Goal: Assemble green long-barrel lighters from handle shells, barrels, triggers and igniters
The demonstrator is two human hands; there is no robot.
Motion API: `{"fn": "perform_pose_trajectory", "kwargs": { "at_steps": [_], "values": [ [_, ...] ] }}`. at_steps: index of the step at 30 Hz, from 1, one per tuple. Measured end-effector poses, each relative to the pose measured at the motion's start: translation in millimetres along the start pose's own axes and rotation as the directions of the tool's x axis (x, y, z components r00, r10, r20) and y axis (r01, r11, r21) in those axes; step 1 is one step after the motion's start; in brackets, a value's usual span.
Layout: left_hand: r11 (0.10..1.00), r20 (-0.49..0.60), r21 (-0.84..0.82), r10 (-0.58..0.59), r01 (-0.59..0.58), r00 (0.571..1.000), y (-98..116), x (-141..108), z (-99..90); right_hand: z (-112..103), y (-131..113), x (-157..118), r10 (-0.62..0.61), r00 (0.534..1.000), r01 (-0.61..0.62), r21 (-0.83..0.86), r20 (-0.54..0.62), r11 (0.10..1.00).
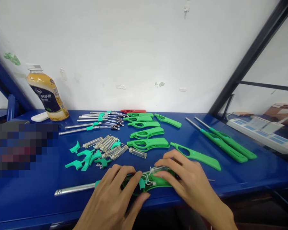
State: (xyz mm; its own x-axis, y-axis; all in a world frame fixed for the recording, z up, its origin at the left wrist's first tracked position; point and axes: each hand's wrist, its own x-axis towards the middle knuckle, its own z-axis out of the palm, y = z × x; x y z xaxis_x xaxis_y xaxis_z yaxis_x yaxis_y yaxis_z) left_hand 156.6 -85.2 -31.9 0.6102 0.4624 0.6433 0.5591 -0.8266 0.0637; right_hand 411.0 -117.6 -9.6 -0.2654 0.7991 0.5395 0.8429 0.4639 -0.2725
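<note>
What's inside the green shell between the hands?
Inside the shell: white wires and a teal piece. The right hand pinches a clear tube along its upper edge; whether it's seated is unclear. The left hand covers much of the left part, the right hand the right end.

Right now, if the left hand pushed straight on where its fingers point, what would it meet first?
Probably the white wires in the green handle, then the clear cartridge in the right hand; depth is unclear.
</note>
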Motion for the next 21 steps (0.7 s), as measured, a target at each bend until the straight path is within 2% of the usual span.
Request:
{"fn": "perform_pose_trajectory", "kwargs": {
  "at_steps": [4, 9, 13, 21],
  "values": [
    [0.998, -0.002, -0.05, -0.038, 0.038, 0.999, 1, 2, -1.7, -1, 1, -1, 0.02, 0.998, -0.022, 0.034, 0.059, 0.999],
    [0.995, 0.045, -0.087, -0.042, 0.046, 0.998, 3, 2, -2.4, -3, 2, -3, 0.021, 0.994, -0.028, 0.071, 0.108, 0.997],
    [0.994, 0.07, -0.101, -0.036, 0.043, 0.997, 3, 2, -2.1, -3, 2, -4, 0.018, 0.993, -0.03, 0.098, 0.12, 0.995],
    [0.991, 0.039, -0.133, -0.028, 0.033, 0.999, 5, 12, -3.1, -1, 4, -6, -0.017, 0.994, 0.01, 0.068, 0.109, 0.998]
  ]
}}
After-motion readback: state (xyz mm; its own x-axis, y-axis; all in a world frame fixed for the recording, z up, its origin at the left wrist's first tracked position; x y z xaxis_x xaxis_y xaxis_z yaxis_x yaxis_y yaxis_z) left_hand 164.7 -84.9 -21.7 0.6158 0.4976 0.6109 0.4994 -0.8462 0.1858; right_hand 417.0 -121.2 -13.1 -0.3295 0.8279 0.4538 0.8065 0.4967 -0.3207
